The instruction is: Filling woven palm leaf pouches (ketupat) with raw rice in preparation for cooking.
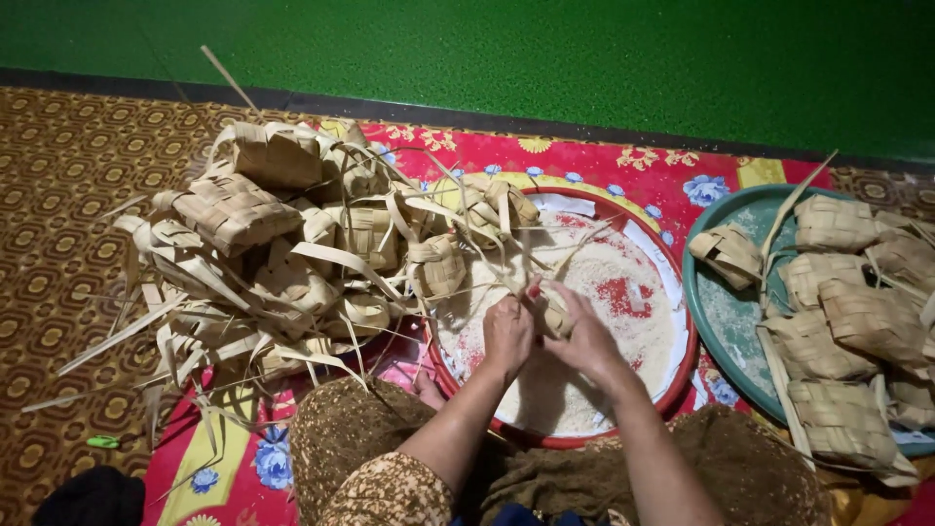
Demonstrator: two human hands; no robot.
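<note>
Both my hands are over the tray, working one small pouch between them. My left hand (507, 331) is curled shut on the near side of the woven leaf pouch (553, 317), fingers folded in tight. My right hand (584, 336) wraps it from the other side, thumb and fingers narrowed around it, so only a sliver of pale weave shows between my palms. Thin leaf strips (560, 248) run up and away from the pouch toward the far rim.

Right under my hands sits the round red tray (688, 360), and it carries a spread of white rice (623, 282), thin enough in the middle that red shows through.

Out to my left lies the big heap of empty woven pouches (282, 244), pale straw colour, piled loose with long leaf tails sticking out every way; a few of them lean over the tray's far-left edge. Out to my right, touching the red tray's side, is a teal tray (716, 312) with plump pouches (838, 312) stacked on it.

Everything rests on a red flowered mat (623, 170), which lies on a brown patterned carpet (58, 244). A small green object (102, 442) lies on the carpet near my left knee. Beyond is a green wall (584, 58).
</note>
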